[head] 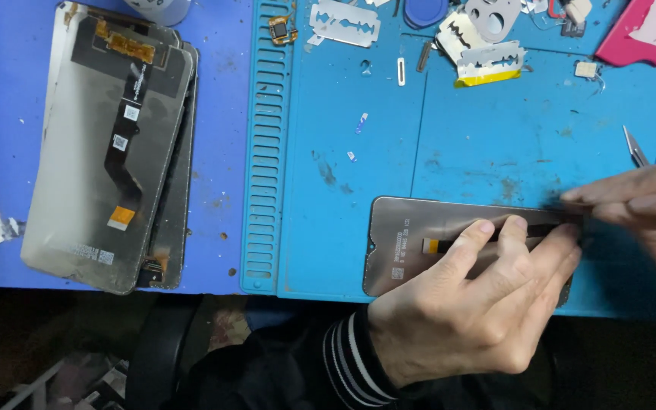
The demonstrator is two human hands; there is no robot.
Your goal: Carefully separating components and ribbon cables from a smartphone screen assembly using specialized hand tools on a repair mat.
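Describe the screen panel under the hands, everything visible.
The screen panel is a thin grey-brown display module lying back-side up, long axis left to right, on the blue work mat near its front edge. It has rounded corners, a small notch on its left edge, a small label and an orange-tipped dark flex ribbon along its back. The left hand presses on its middle, fingers on the ribbon; the right hand pinches at its right end. Its right part is hidden.
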